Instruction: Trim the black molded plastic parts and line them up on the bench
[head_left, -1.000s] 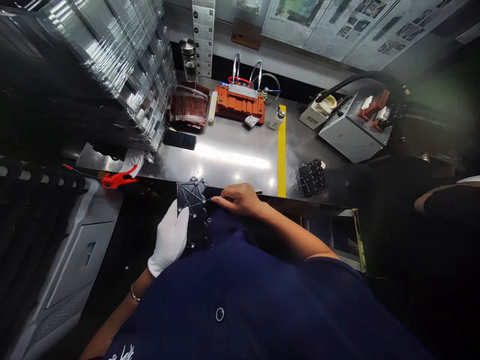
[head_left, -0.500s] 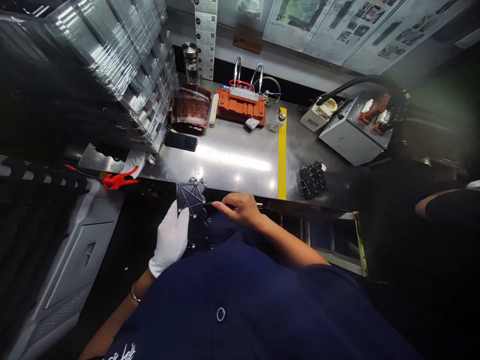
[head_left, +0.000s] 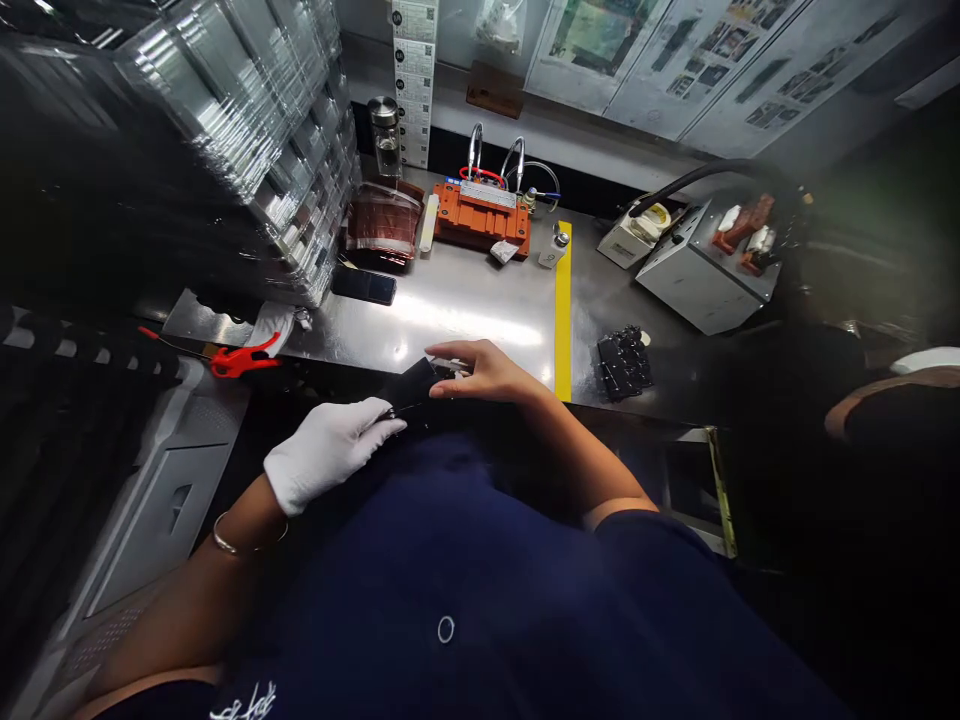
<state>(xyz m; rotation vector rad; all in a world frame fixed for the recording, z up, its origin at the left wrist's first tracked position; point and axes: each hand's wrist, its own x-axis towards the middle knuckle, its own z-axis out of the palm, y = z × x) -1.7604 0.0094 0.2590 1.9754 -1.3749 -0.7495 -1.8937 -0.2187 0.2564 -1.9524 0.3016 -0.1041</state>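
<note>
My left hand [head_left: 334, 450], in a white glove, grips the near left end of a black molded plastic part [head_left: 411, 388], thumb on one side and fingers on the other. The part is tilted, with a smooth dark face showing. My bare right hand [head_left: 484, 372] is closed around its far right end, index finger above and thumb below. Something thin and pale shows between those fingers; I cannot make out its kind. Both hands are in front of the bench edge, close to my body.
On the metal bench [head_left: 480, 300] lie a phone [head_left: 364, 286], an orange fixture [head_left: 480, 217], a small white bottle [head_left: 553, 247] and a pile of black parts [head_left: 625, 363]. Wrapped trays [head_left: 277, 190] rise at left by a red air gun [head_left: 244, 358]. A grey box [head_left: 709, 265] stands right.
The black part has turned from its ribbed face to a smooth, tilted one. My right hand has come up against its end; the thin tool it held is now mostly hidden.
</note>
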